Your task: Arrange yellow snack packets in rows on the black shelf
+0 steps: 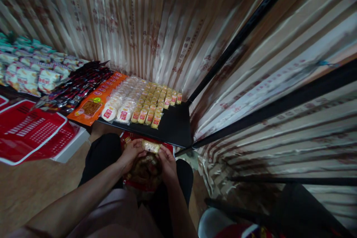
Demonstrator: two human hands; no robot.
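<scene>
My left hand [131, 153] and my right hand [168, 160] are both closed on one clear snack packet [151, 146], each at one end of it. They hold it over a red bag or bin [143, 173] full of similar yellowish packets, which sits between my knees. Just beyond it lies a black shelf [174, 126]. Rows of small yellow snack packets [156, 102] and round white cakes [118, 109] are laid out on the shelf.
Orange packets [96, 102], dark red packets [76, 87] and white-green bags [28, 70] fill the shelf to the left. Red plastic baskets [30, 130] lie on the floor at left. Striped wrapped goods [156, 29] hang behind and to the right, crossed by black rack bars [245, 29].
</scene>
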